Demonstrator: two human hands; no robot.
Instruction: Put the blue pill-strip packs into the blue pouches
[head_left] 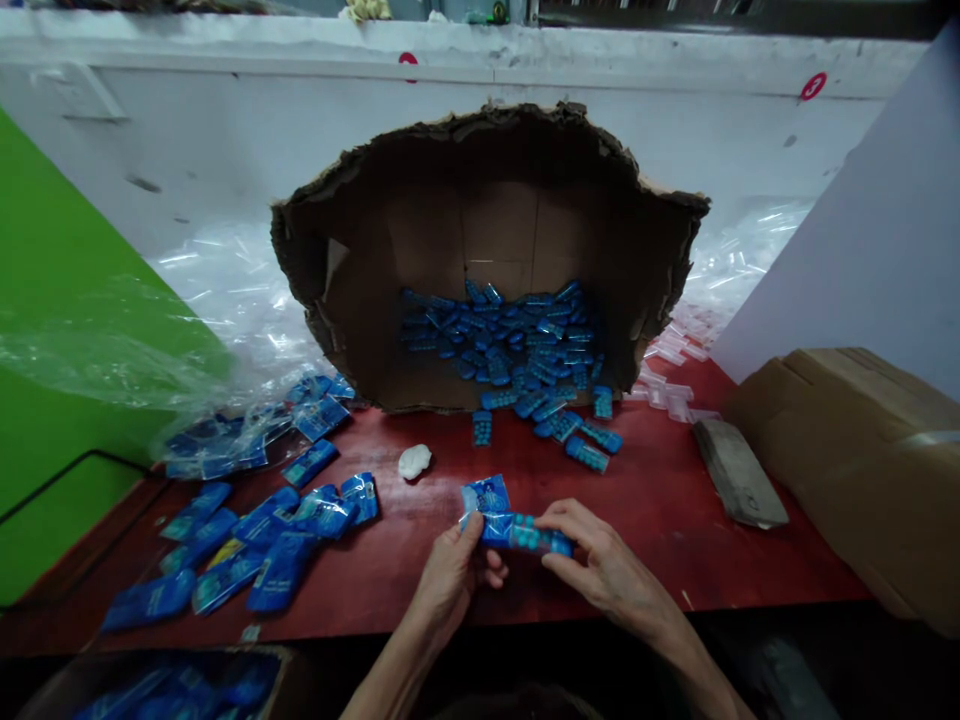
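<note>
Your bench: one red tabletop [645,520], worn finish. Landmark: your torn-rimmed carton [495,225], lying on its side, mouth towards you. On your surface, by position from that carton:
- Left: clear plastic film [232,265], crumpled.
- Front left: loose blue packets [281,570], some overlapping.
- Just in front: white lump [415,461]; several bead-filled containers [587,455].
- Right: clear plastic pieces [657,393], scattered.
- Front right: grey flat stack [739,472]; brown box [847,470], beside the stack.

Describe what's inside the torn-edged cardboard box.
A heap of small blue containers lies inside the cardboard box; upper ones cover those beneath, which can't be fully seen.
</note>
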